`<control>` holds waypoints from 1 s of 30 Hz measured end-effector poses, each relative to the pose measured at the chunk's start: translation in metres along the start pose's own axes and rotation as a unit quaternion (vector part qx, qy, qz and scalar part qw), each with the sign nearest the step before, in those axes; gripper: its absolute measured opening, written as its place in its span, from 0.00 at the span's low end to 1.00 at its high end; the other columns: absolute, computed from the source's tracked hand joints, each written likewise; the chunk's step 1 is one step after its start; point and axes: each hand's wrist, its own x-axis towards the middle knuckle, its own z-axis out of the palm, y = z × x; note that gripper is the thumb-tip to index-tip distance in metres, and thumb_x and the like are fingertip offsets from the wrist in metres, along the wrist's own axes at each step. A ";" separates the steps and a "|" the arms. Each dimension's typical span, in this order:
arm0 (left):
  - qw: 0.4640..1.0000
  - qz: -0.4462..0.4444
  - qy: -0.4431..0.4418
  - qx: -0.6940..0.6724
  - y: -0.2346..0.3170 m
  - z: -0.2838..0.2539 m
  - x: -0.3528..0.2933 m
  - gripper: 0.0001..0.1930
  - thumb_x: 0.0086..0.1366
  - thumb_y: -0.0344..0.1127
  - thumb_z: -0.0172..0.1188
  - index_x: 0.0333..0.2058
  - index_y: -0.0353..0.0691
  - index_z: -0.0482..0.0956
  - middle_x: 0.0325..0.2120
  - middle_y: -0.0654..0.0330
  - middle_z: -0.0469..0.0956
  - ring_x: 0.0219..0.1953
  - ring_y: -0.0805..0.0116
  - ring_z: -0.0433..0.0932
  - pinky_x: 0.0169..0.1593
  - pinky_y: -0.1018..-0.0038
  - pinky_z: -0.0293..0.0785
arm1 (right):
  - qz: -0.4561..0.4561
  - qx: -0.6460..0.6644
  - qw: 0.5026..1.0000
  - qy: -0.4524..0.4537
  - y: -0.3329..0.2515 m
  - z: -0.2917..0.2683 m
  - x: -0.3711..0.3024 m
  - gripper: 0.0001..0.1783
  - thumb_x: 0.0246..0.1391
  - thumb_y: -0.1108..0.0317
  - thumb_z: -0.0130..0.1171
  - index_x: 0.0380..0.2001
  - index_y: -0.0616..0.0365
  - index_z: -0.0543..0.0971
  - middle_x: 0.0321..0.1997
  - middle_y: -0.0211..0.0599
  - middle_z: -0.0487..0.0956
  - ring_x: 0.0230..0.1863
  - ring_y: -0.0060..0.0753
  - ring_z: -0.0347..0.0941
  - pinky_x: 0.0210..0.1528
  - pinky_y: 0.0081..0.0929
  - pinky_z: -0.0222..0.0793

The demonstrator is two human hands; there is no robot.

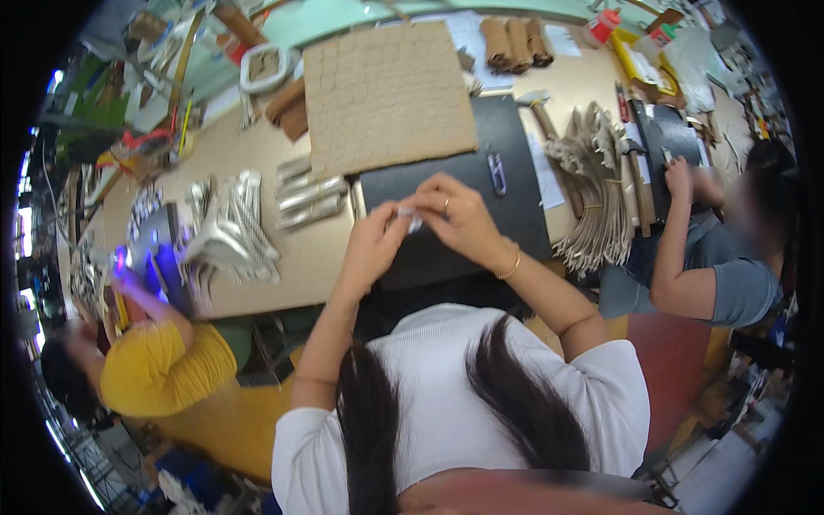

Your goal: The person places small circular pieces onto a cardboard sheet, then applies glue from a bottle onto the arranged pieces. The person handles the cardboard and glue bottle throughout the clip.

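My left hand (374, 247) and my right hand (461, 218) meet above a black work mat (506, 163), fingertips pinched together. Between them is a small whitish piece (415, 224), mostly covered by the fingers; its kind does not show. Just right of my right hand, a purple utility knife (497, 175) lies on the mat. Beyond both hands, a large tan board (390, 94) with a patterned surface overlaps the mat's far part. Left of my left hand are stacked silvery strips (311, 196) held in bundles.
Pale bundled cords (232, 227) lie on the table at left, and a beige fringed bundle (592, 184) at right. Brown rolls (515, 45) and a white tub (265, 67) stand at the back. Co-workers sit on both sides, one in a yellow shirt (172, 365), one in grey-blue (725, 279).
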 end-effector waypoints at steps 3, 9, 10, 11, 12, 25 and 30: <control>0.991 -0.079 -0.038 -0.102 -0.007 -0.005 0.013 0.13 0.66 0.41 0.51 0.30 0.37 0.76 0.15 0.70 0.65 0.16 0.82 0.61 0.19 0.81 0.56 | -0.044 -0.075 0.996 -0.025 0.001 -0.001 0.005 0.13 0.45 0.77 0.62 0.38 0.56 0.81 0.36 0.37 0.75 0.35 0.35 0.75 0.37 0.26 0.72; 0.953 -0.153 -0.081 -0.248 0.002 -0.022 0.029 0.11 0.65 0.41 0.52 0.29 0.40 0.75 0.14 0.75 0.59 0.14 0.86 0.55 0.15 0.85 0.49 | -0.103 -0.159 0.981 -0.028 -0.004 0.001 0.026 0.14 0.42 0.74 0.65 0.37 0.59 0.79 0.36 0.37 0.75 0.33 0.38 0.75 0.35 0.28 0.72; 0.949 -0.158 -0.088 -0.258 0.005 -0.026 0.028 0.11 0.64 0.40 0.53 0.28 0.40 0.76 0.13 0.74 0.59 0.14 0.85 0.54 0.15 0.85 0.48 | -0.113 -0.160 0.980 -0.020 -0.006 0.003 0.027 0.13 0.43 0.74 0.64 0.36 0.59 0.79 0.35 0.36 0.75 0.32 0.37 0.75 0.34 0.28 0.72; 0.946 -0.153 -0.098 -0.269 0.008 -0.029 0.027 0.11 0.63 0.40 0.53 0.26 0.40 0.76 0.13 0.74 0.59 0.14 0.85 0.54 0.16 0.84 0.48 | -0.119 -0.162 0.979 -0.013 -0.009 0.005 0.027 0.12 0.43 0.74 0.64 0.35 0.59 0.79 0.34 0.36 0.76 0.31 0.37 0.75 0.33 0.28 0.72; 0.942 -0.154 -0.107 -0.278 0.010 -0.031 0.023 0.11 0.62 0.40 0.54 0.25 0.39 0.76 0.12 0.73 0.59 0.14 0.84 0.54 0.16 0.84 0.48 | -0.124 -0.166 0.978 -0.006 -0.012 0.006 0.026 0.11 0.44 0.74 0.64 0.34 0.59 0.79 0.33 0.35 0.76 0.30 0.36 0.75 0.32 0.28 0.72; 0.995 0.095 0.000 0.012 0.031 -0.063 -0.003 0.16 0.57 0.44 0.62 0.35 0.35 0.80 0.20 0.67 0.75 0.21 0.80 0.67 0.25 0.83 0.62 | 0.113 0.194 0.974 0.007 -0.038 0.017 0.027 0.08 0.53 0.72 0.61 0.35 0.66 0.80 0.31 0.31 0.79 0.31 0.19 0.73 0.36 0.16 0.70; 0.982 0.121 0.055 0.136 0.028 -0.063 -0.009 0.15 0.58 0.45 0.56 0.34 0.38 0.80 0.19 0.59 0.77 0.21 0.70 0.74 0.27 0.74 0.69 | 0.015 0.063 0.998 0.026 -0.044 0.028 0.025 0.06 0.52 0.75 0.61 0.34 0.63 0.81 0.32 0.30 0.78 0.30 0.18 0.72 0.35 0.15 0.68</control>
